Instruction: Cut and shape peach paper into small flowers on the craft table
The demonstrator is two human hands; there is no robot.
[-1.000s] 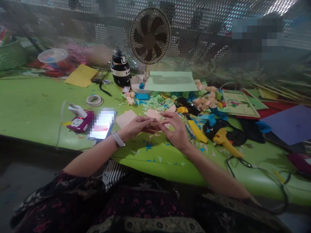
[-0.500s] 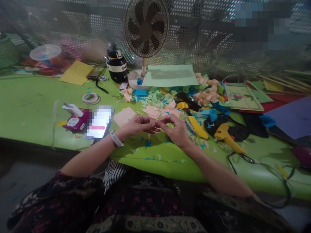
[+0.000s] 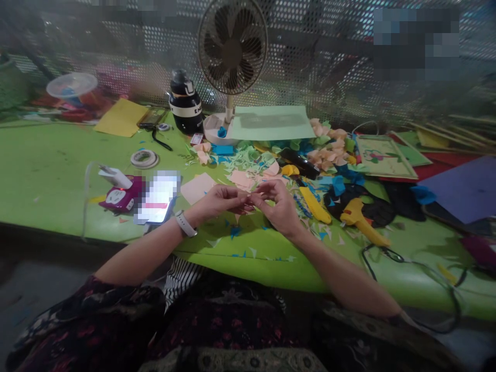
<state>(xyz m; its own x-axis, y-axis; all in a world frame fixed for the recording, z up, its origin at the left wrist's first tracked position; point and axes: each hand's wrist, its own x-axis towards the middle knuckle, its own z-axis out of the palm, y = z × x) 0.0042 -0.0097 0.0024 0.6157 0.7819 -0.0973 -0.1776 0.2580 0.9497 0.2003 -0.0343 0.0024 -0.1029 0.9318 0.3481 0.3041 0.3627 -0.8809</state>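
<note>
The left hand (image 3: pixel 221 200) and right hand (image 3: pixel 278 207) meet over the surface (image 3: pixel 50 181), back from the middle of its front edge. Thumb and forefinger on each side are pressed together, and between the two sets of fingertips there seems to be a small piece (image 3: pixel 250 195) – too little of it shows to tell its shape, though pale paper is my guess. The other fingers are bent, and cannot be made out clearly on the left.

A second ago the right fingers stood more spread; now they have drawn in to the left ones, so the piece is more covered and, I judge, under finer fingertip work. The things lying about seem not to have shifted.

Just behind the hands are pink scraps (image 3: pixel 241 179), with a pink square (image 3: pixel 198 188) near the left wrist. Blue bits (image 3: pixel 234 232) lie between the hands and the front edge. The phone (image 3: pixel 158 196) is left of the hands – near that same edge. To the right come a yellow handle (image 3: pixel 315 205) and a glue gun (image 3: pixel 363 225). Toward the back edge stand the bottle (image 3: pixel 186 108) and fan (image 3: pixel 232 51), with peach curls (image 3: pixel 329 154) heaped to their right.
</note>
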